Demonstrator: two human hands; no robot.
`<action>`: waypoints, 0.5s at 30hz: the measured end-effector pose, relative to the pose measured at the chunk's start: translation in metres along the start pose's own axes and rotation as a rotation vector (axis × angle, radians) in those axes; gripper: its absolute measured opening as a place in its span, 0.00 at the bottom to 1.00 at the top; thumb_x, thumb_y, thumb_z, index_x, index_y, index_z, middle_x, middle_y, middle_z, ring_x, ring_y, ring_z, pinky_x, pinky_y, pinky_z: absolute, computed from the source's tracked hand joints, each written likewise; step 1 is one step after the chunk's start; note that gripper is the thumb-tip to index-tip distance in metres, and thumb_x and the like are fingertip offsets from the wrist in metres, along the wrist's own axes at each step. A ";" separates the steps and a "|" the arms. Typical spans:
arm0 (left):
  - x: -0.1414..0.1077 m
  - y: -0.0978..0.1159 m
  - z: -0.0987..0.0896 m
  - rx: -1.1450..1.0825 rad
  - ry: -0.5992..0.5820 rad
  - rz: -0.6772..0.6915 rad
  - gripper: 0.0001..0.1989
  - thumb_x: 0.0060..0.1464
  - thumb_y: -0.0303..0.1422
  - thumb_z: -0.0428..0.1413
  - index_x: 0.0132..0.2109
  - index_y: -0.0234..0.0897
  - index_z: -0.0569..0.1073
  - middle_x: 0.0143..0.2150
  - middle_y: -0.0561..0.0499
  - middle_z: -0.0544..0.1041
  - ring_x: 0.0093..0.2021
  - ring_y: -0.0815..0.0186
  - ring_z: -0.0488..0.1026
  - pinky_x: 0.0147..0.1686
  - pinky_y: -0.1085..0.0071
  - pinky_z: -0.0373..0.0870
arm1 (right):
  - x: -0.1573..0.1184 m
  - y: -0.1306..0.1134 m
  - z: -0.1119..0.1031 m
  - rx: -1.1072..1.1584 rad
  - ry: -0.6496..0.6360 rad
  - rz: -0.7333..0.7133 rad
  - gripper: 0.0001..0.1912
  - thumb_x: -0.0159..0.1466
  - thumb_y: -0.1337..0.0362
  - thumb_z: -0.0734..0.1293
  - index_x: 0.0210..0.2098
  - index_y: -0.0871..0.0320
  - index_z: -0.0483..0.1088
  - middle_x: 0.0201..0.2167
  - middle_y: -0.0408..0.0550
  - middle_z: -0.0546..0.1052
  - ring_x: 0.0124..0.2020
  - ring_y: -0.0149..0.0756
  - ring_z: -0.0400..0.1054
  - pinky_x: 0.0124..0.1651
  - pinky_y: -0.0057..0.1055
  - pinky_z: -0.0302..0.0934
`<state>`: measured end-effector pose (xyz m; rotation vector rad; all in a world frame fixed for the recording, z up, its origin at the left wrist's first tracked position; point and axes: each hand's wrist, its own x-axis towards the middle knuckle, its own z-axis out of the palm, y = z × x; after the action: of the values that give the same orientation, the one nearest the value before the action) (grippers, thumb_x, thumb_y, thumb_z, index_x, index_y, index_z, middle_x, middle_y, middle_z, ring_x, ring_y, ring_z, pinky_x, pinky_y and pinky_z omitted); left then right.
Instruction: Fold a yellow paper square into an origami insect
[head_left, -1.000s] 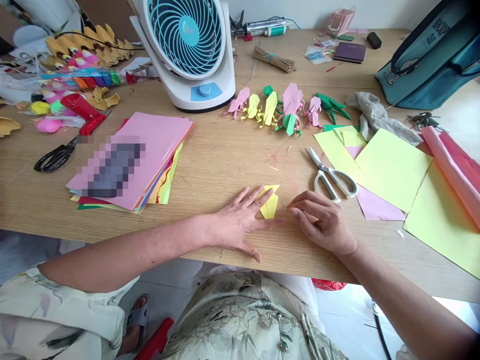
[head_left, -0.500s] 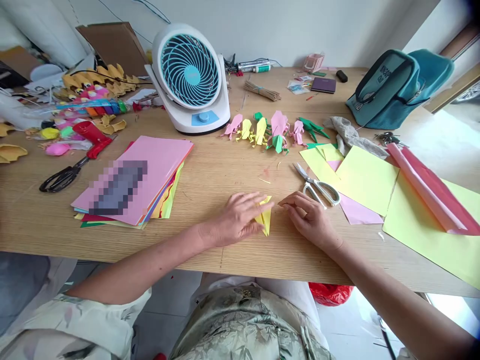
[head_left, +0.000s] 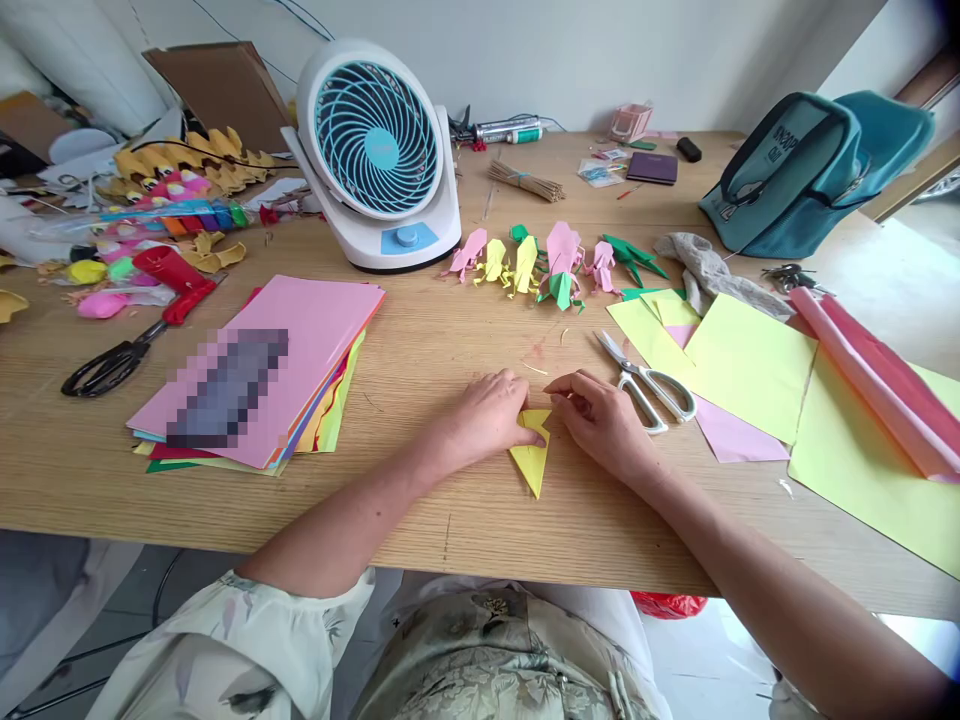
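We are seeing the folded yellow paper lying at the lower centre of the frame, on the wooden table, with its narrow point facing the bottom edge. Our left hand is reaching in from the lower left; its thumb is lying across the paper's upper part, while the other fingers are curling together by the upper-left edge. We cannot tell whether they are gripping a layer or only bracing it. Our right hand is hovering or resting just beside the upper-right corner, thumb and forefinger drawing close in a near pinch; whether any paper is sitting between them is hidden from us.

We are judging this piece to be very light, crisp along its creases, and ready to slide on smooth wood unless something is pinning it. Its thin tips are probably bending or tearing easily, so we are favouring a flat thumb on the thicker, layered middle and a soft fingertip pinch at the edges.

Right of centre, scissors are lying open near the right hand, with yellow sheets beyond them. Above, small folded figures are standing in a row.
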<state>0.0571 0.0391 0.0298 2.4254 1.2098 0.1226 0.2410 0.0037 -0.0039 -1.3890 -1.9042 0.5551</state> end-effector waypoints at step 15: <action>0.015 -0.012 0.012 -0.979 0.228 -0.004 0.18 0.49 0.38 0.64 0.41 0.36 0.67 0.26 0.59 0.66 0.25 0.74 0.63 0.26 0.78 0.59 | -0.003 -0.009 -0.009 0.284 -0.186 0.171 0.21 0.67 0.47 0.61 0.30 0.59 0.68 0.22 0.40 0.63 0.24 0.29 0.55 0.26 0.26 0.50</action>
<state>0.0607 0.0528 0.0128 1.5633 0.9146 0.8003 0.2428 -0.0022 0.0073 -1.3571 -1.7726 1.0278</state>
